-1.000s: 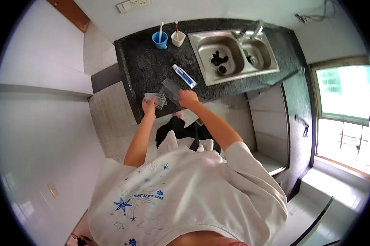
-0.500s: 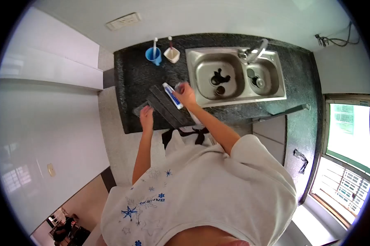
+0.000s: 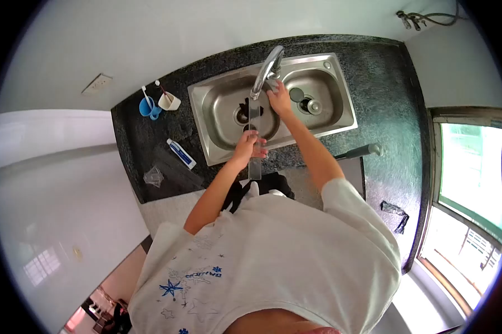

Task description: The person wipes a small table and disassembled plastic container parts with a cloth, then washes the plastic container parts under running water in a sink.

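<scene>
My left hand (image 3: 245, 150) is closed round a long clear plastic strip (image 3: 255, 167), which reaches from the counter's front edge up over the left sink basin (image 3: 214, 111). Near the faucet (image 3: 273, 61) is my right hand (image 3: 280, 100), its fingers closed on something clear that I cannot make out, just behind the spout. Dark pieces (image 3: 245, 108) lie in the left basin. On the counter to the left are a blue and white toothpaste tube (image 3: 181, 154) and some small clear plastic pieces (image 3: 153, 177).
A blue cup (image 3: 146, 107) and a white cup (image 3: 169, 102), each with a toothbrush, stand at the counter's back left. The right basin (image 3: 326, 92) holds a strainer (image 3: 314, 106). A dark-handled bar (image 3: 358, 151) juts out at the counter's front edge.
Both hands have moved right, from the counter to the sink. The long strip is now in my left hand over the basin, and the small clear pieces lie released on the counter. The view has shifted right.
</scene>
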### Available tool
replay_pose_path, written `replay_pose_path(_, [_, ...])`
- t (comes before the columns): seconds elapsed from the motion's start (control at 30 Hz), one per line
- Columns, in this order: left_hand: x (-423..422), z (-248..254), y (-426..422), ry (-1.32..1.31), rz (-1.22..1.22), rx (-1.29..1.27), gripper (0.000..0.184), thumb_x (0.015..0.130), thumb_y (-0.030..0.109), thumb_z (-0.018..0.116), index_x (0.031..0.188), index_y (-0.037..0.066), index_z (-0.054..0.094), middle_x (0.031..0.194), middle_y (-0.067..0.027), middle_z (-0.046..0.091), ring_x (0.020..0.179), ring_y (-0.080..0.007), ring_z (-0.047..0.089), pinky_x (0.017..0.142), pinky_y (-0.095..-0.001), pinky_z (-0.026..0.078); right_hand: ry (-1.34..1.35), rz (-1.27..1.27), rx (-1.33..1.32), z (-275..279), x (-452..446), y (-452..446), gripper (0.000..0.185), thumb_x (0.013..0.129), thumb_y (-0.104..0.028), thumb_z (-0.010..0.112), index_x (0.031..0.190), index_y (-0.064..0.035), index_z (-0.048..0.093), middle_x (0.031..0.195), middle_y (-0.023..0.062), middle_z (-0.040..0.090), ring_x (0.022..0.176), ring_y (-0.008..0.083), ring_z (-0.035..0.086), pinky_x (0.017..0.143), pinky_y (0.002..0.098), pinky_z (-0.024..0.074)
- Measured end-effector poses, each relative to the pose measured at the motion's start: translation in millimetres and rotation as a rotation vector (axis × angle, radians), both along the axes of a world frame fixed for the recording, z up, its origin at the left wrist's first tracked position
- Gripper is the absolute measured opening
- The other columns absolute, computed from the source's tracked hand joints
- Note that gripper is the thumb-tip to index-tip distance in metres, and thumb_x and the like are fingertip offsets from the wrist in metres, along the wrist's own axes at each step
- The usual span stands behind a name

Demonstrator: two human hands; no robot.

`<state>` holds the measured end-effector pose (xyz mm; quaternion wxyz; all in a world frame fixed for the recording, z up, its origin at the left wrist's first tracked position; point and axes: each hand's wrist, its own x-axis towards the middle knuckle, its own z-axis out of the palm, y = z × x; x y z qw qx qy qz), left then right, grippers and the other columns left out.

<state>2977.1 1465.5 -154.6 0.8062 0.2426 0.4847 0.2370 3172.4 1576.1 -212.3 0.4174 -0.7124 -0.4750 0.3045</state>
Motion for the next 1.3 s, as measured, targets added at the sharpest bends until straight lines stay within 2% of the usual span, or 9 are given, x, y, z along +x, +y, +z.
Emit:
replay_pose_path(0.33, [10.3,32.7,16.3,0.087,0.077,0.027,0.04,0.099,0.017,0.047,0.135,0.004,0.034,0.112,-0.0164,0.058,0.081,-0.0266,0.067,0.07,-0.0405,0.059,-0.434,0.384,0.069,-40.0,-17.5,25.2,0.053,0.083,-0.029,0.06,0.126,0.0005,0.052,0.123,0.0238,0.053,0.11,0.0414,0.055,0.092,0.0469,0.0471])
replay_pose_path(0.43, [14.9,31.7,19.8,0.117,0.084,0.026,0.04,0.099,0.016,0.046,0.135,0.004,0.033,0.113,-0.0168,0.058,0.082,-0.0273,0.067,0.071,-0.0408,0.059,-0.189,0.202,-0.124,-11.4,-31.0,34.6,0.054,0.082,-0.03,0.061,0.126,0.0004,0.052,0.127,0.0238,0.049,0.111,0.041,0.054,0.091,0.0482,0.0465])
replay_pose_path(0.5, [12.1,36.7,15.4,0.166,0.094,-0.004,0.041,0.099,0.016,0.045,0.136,0.003,0.033,0.114,-0.0169,0.058,0.083,-0.0277,0.067,0.071,-0.0411,0.059,0.014,-0.442,-0.007,-10.3,-39.0,38.6,0.057,0.081,-0.029,0.062,0.127,0.002,0.05,0.125,0.0248,0.05,0.109,0.0424,0.054,0.091,0.0492,0.0461])
replay_pose_path(0.57, [10.0,39.9,15.0,0.137,0.111,-0.009,0.039,0.1,0.016,0.044,0.134,0.003,0.034,0.113,-0.0164,0.059,0.083,-0.0281,0.067,0.072,-0.0419,0.058,-0.091,-0.494,0.274,-10.4,-34.6,42.8,0.054,0.083,-0.025,0.061,0.127,0.0041,0.048,0.119,0.0275,0.054,0.106,0.0446,0.056,0.09,0.0497,0.046])
replay_pose_path(0.63, [9.7,41.5,15.1,0.135,0.11,-0.005,0.037,0.1,0.019,0.045,0.132,0.003,0.036,0.112,-0.0162,0.059,0.082,-0.0279,0.067,0.072,-0.0418,0.058,-0.127,0.023,0.09,-12.1,-24.8,43.0,0.052,0.086,-0.023,0.059,0.129,0.005,0.046,0.116,0.029,0.058,0.105,0.0458,0.056,0.09,0.0488,0.0463])
replay_pose_path(0.8, [16.6,25.5,20.1,0.12,0.125,-0.017,0.039,0.101,0.027,0.047,0.131,0.003,0.038,0.112,-0.0159,0.059,0.083,-0.0283,0.067,0.07,-0.04,0.057,-0.184,0.268,-0.02,1.1,-11.9,36.1,0.051,0.092,-0.028,0.053,0.132,0.003,0.044,0.126,0.029,0.054,0.11,0.0452,0.055,0.093,0.0488,0.0453])
replay_pose_path(1.03, [17.8,-21.6,27.5,0.099,0.155,-0.001,0.032,0.101,0.026,0.044,0.126,0.006,0.042,0.113,-0.0134,0.062,0.095,-0.0243,0.064,0.082,-0.0368,0.054,-0.03,0.001,0.078,-4.9,-22.3,18.5,0.054,0.094,-0.037,0.049,0.129,0.004,0.046,0.132,0.0284,0.05,0.112,0.049,0.052,0.096,0.0472,0.043])
replay_pose_path(1.17, [26.3,-55.4,35.2,0.213,0.153,0.006,0.025,0.102,0.024,0.043,0.12,0.007,0.047,0.112,-0.0104,0.064,0.101,-0.0189,0.06,0.089,-0.0339,0.05,-0.236,0.545,0.012,-36.9,-9.1,-73.7,0.037,0.094,-0.035,0.049,0.122,-0.0116,0.052,0.098,0.0245,0.064,0.09,0.0452,0.061,0.079,0.0493,0.0504])
replay_pose_path(1.3, [47.7,-81.6,30.7,0.233,0.186,-0.002,0.023,0.101,0.023,0.042,0.109,0.005,0.053,0.102,-0.0057,0.066,0.097,-0.0147,0.059,0.09,-0.0343,0.046,0.681,0.328,-0.709,35.0,-34.2,-142.3,0.028,0.099,-0.021,0.041,0.118,-0.0017,0.048,0.089,0.0175,0.065,0.07,0.0302,0.068,0.059,0.041,0.054])
